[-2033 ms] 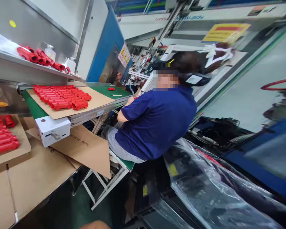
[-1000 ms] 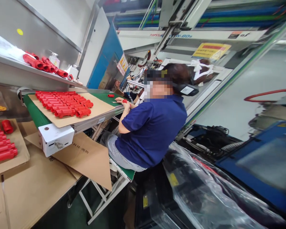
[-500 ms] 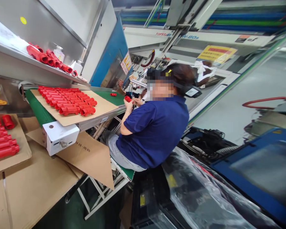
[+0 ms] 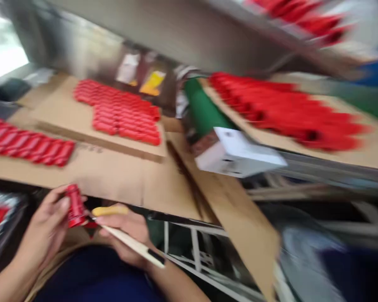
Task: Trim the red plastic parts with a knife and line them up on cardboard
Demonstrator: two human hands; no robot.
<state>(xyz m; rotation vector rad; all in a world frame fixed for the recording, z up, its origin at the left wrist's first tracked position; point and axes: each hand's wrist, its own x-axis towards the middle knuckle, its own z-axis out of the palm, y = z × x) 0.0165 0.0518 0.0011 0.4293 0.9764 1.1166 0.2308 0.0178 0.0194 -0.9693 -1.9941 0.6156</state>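
Fingers of the left hand [image 4: 48, 220] curl round a short red plastic tube [image 4: 74, 206], gripping it upright near the bottom-left corner, just in front of the table's [image 4: 119, 178] near edge. The right hand [image 4: 127, 233] sits right beside it, closed on a slim cream-handled tool [image 4: 130, 243] whose tip touches the lower end of the tube; a yellowish bit [image 4: 108, 209] shows above that hand's fingers, too blurred to name. Both forearms rise from a dark blue garment [image 4: 94, 277] at the bottom edge.

Beyond the hands, the cardboard-covered table carries a row of red tubes [image 4: 28, 144] at the left and, farther back, a cardboard sheet [image 4: 63, 111] with a denser block of red tubes [image 4: 119, 111]. To the right, a green conveyor belt [image 4: 204, 111] ends in a white housing [image 4: 239, 155], and another cardboard sheet on it bears more red tubes [image 4: 286, 111]. A steel shelf [image 4: 239, 33] above holds further red parts [image 4: 302, 14]. The whole view is heavily motion-blurred.
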